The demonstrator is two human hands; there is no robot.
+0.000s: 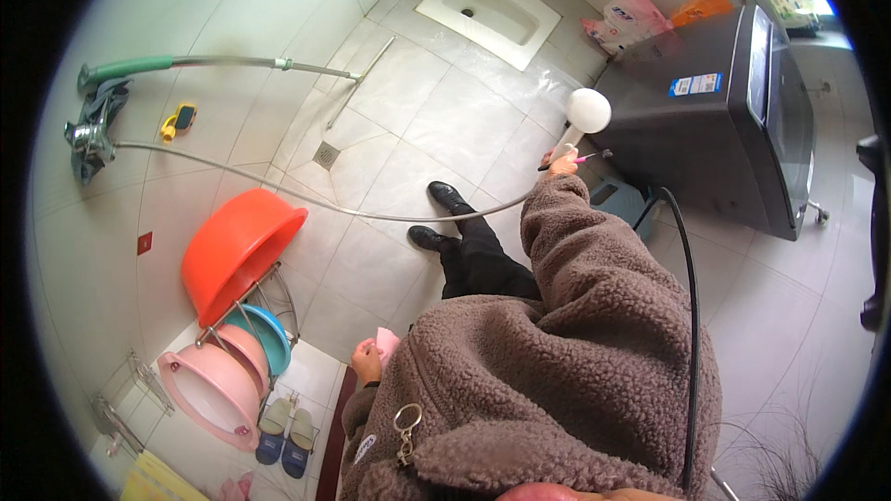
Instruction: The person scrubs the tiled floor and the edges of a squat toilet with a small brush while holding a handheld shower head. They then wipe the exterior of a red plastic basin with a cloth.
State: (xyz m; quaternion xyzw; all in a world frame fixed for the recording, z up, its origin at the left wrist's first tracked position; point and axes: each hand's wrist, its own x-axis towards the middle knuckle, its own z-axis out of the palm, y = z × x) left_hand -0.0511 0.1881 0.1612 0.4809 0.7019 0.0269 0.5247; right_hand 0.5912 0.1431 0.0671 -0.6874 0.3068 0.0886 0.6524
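My right hand (562,163) is closed around the handle of a white handheld shower head (589,111). In the same hand is a thin pink-and-black tool (582,158), seemingly a small brush with a greyish tip. A metal shower hose (362,213) runs from the wall-mounted chrome mixer tap (90,136) to this hand. Water spray (553,83) shows on the tiles beside the shower head. Low by my left side, my left hand (366,360) holds a pink cloth (387,344), partly hidden by my brown fleece sleeve and coat.
A squat toilet (518,10) is set in the tiled floor (418,104). At right stands a dark washing machine (686,97). A squeegee mop (230,64) leans at left, near a floor drain (326,155). Several basins, including a red one (237,243), hang over slippers (287,435).
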